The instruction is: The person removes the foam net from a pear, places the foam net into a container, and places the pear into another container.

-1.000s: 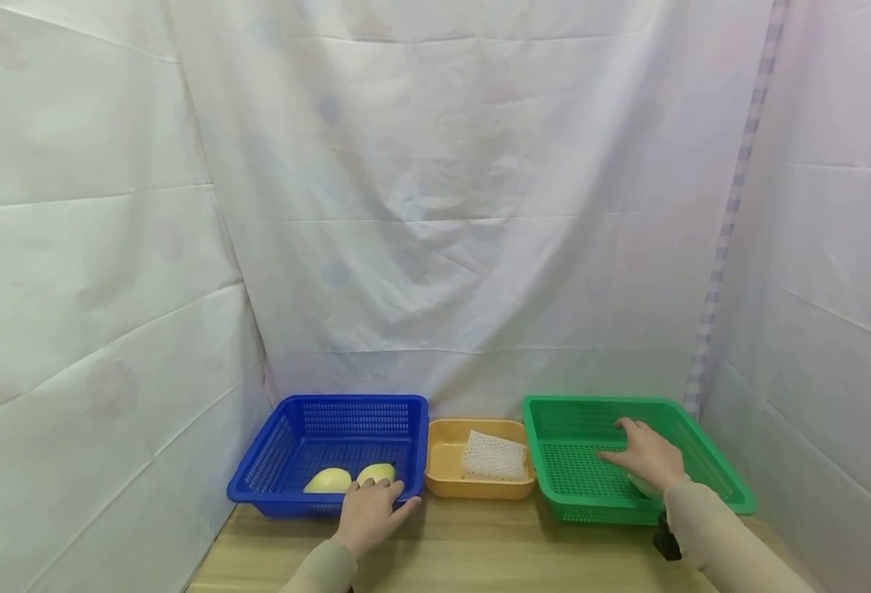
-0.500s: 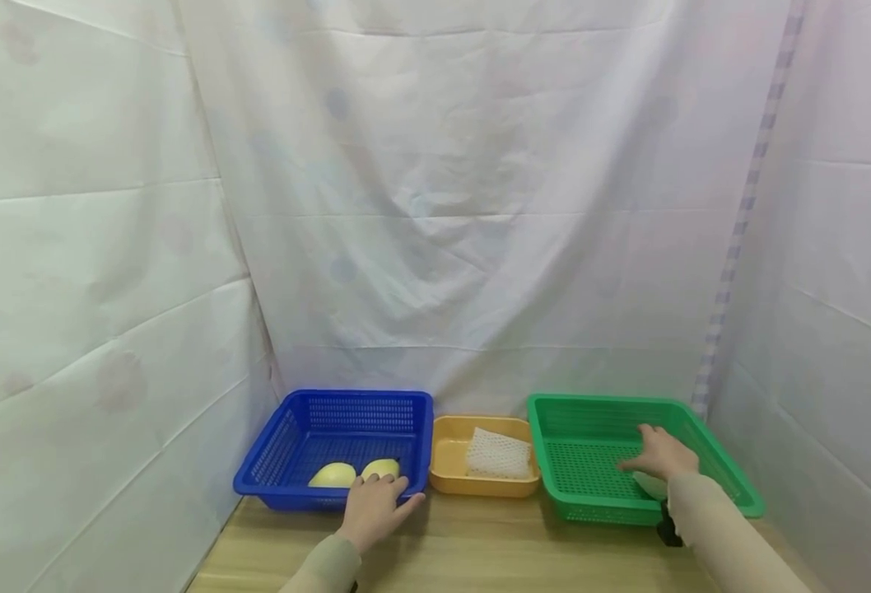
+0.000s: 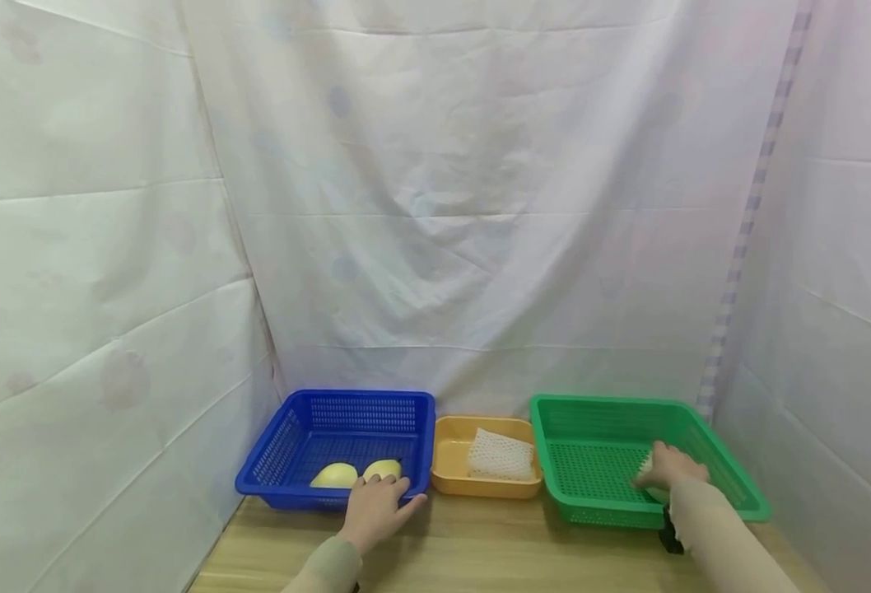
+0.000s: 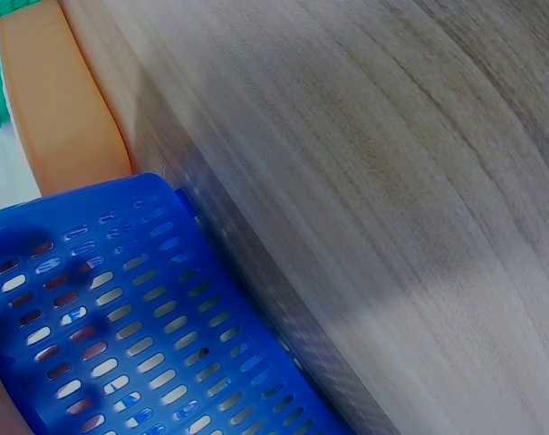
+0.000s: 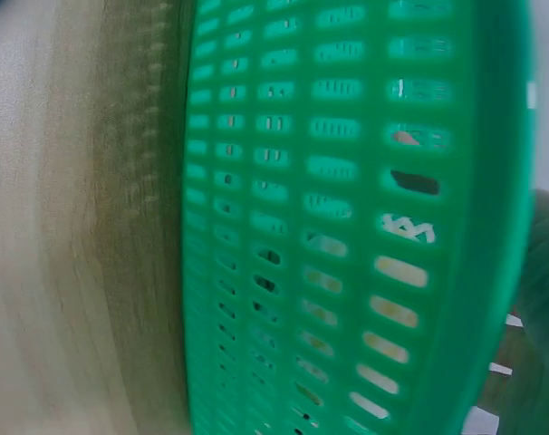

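Observation:
My left hand (image 3: 374,511) lies over the front rim of the blue basket (image 3: 287,497), its fingers extended and touching or close to the nearer of two yellow pears (image 3: 384,469). The other pear (image 3: 334,475) sits just left of it. Inside the green basket (image 3: 579,504), at its front right, my right hand (image 3: 674,466) has its fingers curled over a pale fruit in a white foam net (image 3: 644,466). Most of that fruit is hidden by the hand. Through the slots in the right wrist view, bits of the net and yellowish fruit (image 5: 397,272) show.
Between the baskets stands a shallow orange tray (image 3: 486,487) holding white foam netting (image 3: 500,455). All three containers rest on a wooden table (image 3: 480,543). White curtains (image 3: 480,206) close off the back and both sides.
My right hand has moved down and right inside the green basket, and its spread fingers have closed over the netted fruit. The left hand stays at the blue rim.

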`<state>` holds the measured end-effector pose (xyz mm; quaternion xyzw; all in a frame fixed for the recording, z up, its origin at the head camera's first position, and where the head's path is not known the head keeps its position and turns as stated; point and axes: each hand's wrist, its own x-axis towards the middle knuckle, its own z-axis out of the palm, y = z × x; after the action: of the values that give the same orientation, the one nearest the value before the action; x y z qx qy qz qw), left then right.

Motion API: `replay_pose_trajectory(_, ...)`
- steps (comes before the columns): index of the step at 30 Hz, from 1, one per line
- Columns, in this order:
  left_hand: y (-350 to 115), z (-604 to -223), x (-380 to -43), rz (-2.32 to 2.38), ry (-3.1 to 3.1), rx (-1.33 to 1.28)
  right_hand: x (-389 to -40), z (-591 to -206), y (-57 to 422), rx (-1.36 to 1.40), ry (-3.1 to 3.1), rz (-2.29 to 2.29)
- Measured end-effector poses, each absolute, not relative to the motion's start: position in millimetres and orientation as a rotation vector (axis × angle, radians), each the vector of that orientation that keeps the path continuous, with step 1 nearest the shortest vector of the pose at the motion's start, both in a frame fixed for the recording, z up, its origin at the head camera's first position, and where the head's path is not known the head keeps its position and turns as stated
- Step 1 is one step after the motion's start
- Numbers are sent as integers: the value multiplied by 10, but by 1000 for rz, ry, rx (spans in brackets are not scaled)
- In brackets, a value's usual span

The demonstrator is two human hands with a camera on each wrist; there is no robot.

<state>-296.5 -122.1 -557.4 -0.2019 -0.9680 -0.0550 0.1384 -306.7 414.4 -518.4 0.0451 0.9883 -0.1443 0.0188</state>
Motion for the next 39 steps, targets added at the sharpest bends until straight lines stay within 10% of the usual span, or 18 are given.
replay_pose_trajectory(39, -1209, -5519, -2939, -139, -2784, -580, -3061, -5351, 4247, 256, 2950, -513)
